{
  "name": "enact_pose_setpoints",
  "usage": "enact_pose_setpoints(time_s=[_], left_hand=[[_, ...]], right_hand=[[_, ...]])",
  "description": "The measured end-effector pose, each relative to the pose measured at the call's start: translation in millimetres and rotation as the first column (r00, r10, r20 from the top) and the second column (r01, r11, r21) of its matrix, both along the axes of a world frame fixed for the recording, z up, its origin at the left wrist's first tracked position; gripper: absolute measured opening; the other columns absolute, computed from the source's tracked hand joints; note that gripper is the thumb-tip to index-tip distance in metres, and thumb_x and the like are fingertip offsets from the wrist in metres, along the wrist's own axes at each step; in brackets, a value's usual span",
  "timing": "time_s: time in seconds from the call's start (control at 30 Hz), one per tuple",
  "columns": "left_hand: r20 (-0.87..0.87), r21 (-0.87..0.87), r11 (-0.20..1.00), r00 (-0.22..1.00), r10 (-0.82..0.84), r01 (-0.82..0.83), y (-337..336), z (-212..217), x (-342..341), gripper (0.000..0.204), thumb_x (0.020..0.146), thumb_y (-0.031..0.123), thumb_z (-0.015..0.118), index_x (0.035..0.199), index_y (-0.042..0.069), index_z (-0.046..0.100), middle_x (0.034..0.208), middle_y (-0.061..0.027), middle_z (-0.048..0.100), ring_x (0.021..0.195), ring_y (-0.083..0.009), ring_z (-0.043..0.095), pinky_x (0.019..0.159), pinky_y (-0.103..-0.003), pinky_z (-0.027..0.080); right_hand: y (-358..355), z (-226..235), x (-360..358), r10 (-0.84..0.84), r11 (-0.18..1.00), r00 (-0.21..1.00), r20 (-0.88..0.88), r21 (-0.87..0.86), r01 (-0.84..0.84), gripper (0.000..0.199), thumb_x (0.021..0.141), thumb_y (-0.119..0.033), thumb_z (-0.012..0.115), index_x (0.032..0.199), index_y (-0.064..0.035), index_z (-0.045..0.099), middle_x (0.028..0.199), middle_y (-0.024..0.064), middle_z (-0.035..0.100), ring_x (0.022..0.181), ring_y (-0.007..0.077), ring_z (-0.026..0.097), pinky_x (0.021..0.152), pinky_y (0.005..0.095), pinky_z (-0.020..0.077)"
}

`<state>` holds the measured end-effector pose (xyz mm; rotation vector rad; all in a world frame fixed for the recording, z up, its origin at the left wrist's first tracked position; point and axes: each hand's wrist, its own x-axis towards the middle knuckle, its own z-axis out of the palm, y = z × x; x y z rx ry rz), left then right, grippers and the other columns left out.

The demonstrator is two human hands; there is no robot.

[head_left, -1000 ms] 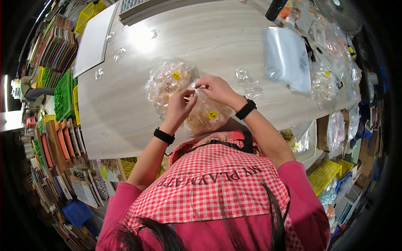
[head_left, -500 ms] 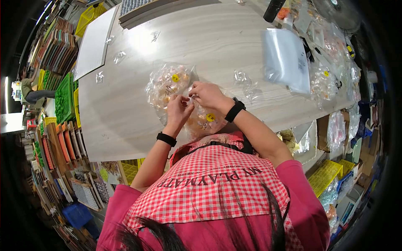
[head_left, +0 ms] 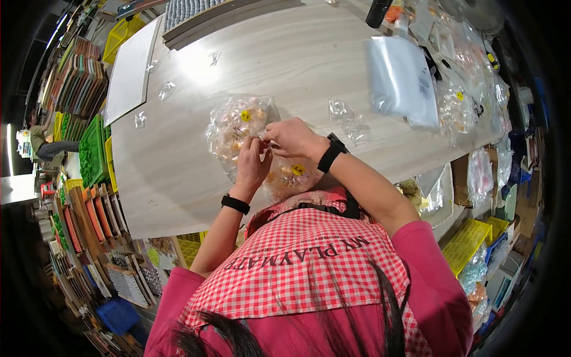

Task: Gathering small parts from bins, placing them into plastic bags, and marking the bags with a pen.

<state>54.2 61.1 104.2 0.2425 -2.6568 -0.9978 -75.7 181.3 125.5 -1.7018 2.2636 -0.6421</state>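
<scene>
Two filled clear plastic bags lie by the near edge of the table. The farther bag holds small pale and orange pieces and bears a yellow round sticker and dark marks. A nearer bag of similar look, also with a yellow sticker, rests against my apron. My left hand pinches the plastic between the two bags. From the right, my right hand pinches at the same spot, its fingertips touching or nearly touching the left ones. What exactly lies between the fingertips is too small to make out.
Flat clear bags are stacked at the right, beside a heap of filled bags. Small clear wrappers lie scattered on the table. A white board and a grey ridged tray are at the far left. Another person stands far left.
Both hands stay pinched at the same spot between the bags, with only slight finger movement. The whole view has shifted a little.
</scene>
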Motion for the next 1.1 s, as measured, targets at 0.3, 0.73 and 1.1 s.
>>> enact_pose_setpoints(time_s=[0.3,0.73,1.1], left_hand=[[0.062,0.201,0.971,0.987,-0.145,0.130,-4,17,-5,0.016,0.083,0.002,0.060,0.095,0.002,0.051,0.096,-0.0141,0.050,0.084,-0.0308,0.057,0.073,-0.038,0.048],[0.086,0.024,0.998,0.994,-0.061,0.059,6,15,-5,0.017,0.078,0.005,0.063,0.093,0.005,0.055,0.094,-0.0135,0.053,0.087,-0.0337,0.055,0.074,-0.040,0.047],[0.088,-0.102,0.991,0.993,-0.075,0.083,3,11,-3,0.017,0.078,0.003,0.060,0.093,0.004,0.052,0.092,-0.0138,0.052,0.089,-0.0345,0.053,0.074,-0.042,0.045]], right_hand=[[8,2,-12,-0.074,0.993,0.942,0.327,-0.059,0.098,0.021,0.069,-0.027,0.067,0.081,-0.0102,0.068,0.072,0.0070,0.064,0.070,0.0268,0.063,0.060,0.0362,0.0495],[2,-3,-1,-0.031,0.999,0.996,0.087,-0.041,0.035,0.012,0.069,-0.017,0.064,0.078,-0.0093,0.065,0.076,0.0120,0.066,0.075,0.0315,0.064,0.064,0.0398,0.0514],[5,-9,-3,-0.120,0.991,0.970,0.212,-0.031,0.130,0.018,0.068,-0.024,0.064,0.074,-0.0077,0.064,0.072,0.0123,0.065,0.071,0.0310,0.063,0.061,0.0391,0.0501]])
